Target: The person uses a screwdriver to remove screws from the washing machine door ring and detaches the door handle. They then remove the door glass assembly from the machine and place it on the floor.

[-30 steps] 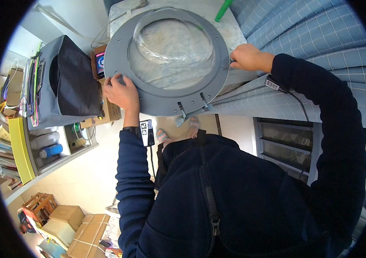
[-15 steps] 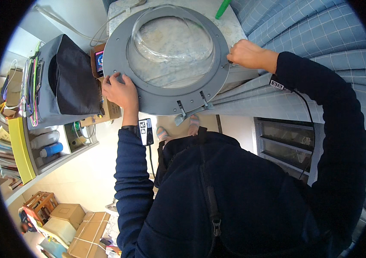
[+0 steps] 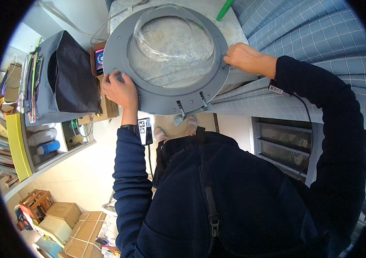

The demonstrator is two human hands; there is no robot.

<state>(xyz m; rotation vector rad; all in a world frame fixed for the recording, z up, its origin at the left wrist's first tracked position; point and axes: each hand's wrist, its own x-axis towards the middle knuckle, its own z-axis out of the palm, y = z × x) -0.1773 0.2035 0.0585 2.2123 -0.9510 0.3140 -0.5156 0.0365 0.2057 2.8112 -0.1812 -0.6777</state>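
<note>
Right-hand fingertips (image 3: pixel 227 59) are closing together at the outer edge; I cannot tell what, if anything, is being pinched between them. Left-hand fingers are spreading, unclenched, over the opposite edge, the thumb lying on the face. Between the right hand (image 3: pixel 248 59) and the left hand (image 3: pixel 122 91), the grey ring (image 3: pixel 157 98) with its clear bowl (image 3: pixel 170 47) is lying on the marbled tabletop (image 3: pixel 234 34), metal brackets (image 3: pixel 182 115) projecting toward the person. In my judgement, good handling is calling for steady left-hand pressure on the ring, never on the bowl, while the right fingers are working in small, controlled turns. The near rim is apparently overhanging the tabletop, so heavy downward force there could be risking a tip. Compared with one second ago, the right fingertips are sitting slightly farther in over the edge, and the wrist appears to be rolling; the left hand and ring are holding practically the same place.
</note>
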